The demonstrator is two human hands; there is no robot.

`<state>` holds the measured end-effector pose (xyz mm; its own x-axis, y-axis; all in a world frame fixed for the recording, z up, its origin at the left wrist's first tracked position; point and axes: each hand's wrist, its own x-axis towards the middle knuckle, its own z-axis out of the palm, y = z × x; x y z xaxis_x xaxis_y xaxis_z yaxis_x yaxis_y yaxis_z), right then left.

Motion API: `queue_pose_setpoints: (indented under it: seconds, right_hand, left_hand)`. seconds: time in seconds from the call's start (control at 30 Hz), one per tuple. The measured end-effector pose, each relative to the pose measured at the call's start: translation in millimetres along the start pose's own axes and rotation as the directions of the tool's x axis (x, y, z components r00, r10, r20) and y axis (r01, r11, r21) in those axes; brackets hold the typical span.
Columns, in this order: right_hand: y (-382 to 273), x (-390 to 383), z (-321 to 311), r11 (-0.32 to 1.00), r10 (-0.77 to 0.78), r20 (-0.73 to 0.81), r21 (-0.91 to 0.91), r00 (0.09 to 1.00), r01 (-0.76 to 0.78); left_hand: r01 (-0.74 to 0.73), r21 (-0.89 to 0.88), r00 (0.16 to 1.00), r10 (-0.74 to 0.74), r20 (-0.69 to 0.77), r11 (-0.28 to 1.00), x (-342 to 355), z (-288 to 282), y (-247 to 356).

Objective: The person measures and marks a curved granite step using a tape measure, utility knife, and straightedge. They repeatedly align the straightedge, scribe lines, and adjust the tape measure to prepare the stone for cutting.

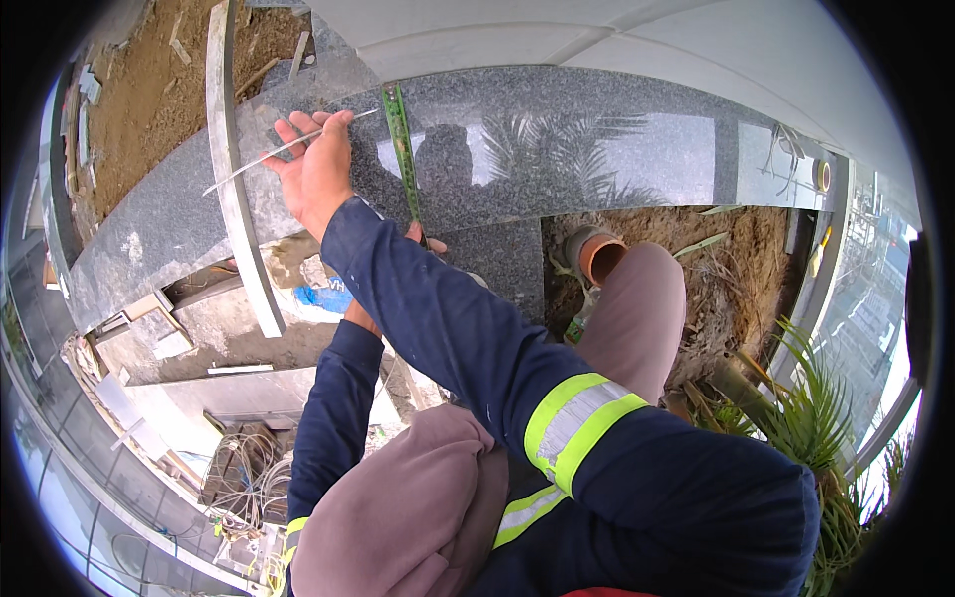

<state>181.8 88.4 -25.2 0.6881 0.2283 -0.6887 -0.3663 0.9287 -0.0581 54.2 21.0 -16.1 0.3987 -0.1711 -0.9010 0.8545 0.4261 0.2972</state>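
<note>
White capital letters stand on the blue sheet [323, 298], partly covered by the navy sleeve [413, 274]. Markings on the green measuring tape [401, 149] are illegible.

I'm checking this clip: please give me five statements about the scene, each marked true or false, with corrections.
1. The right hand holds a thin pale stick. True.
2. The green measuring tape lies over bare soil. False: it lies over the polished grey stone slab.
3. The left hand is fully in view. False: the right forearm partly hides it.
4. An orange pipe opens beside the person's knee. True.
5. The right sleeve's band is plain red. False: it is yellow and silver.
</note>
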Motion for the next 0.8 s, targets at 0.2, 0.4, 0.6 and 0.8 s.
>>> queue_pose_setpoints:
  seconds: [0.2,0.4,0.6,0.8]
  right_hand:
    - [-6,9,2,1.0,-0.004,-0.021,0.023,1.0,0.004]
    - [-9,12,-2,1.0,-0.002,-0.015,0.008,1.0,0.002]
    - [-16,12,1,1.0,0.016,-0.05,0.022,0.999,-0.015]
    - [-8,6,7,1.0,0.021,-0.062,-0.011,0.998,-0.022]
  left_hand:
    - [-0.024,0.017,0.999,0.023,0.022,1.0,7,0,2]
    - [-0.063,-0.057,0.995,0.067,0.079,0.996,14,-10,-5]
    - [-0.142,-0.106,0.985,0.151,0.08,0.984,23,-13,-17]
    - [-0.198,-0.296,0.969,0.232,0.082,0.934,67,-56,-62]
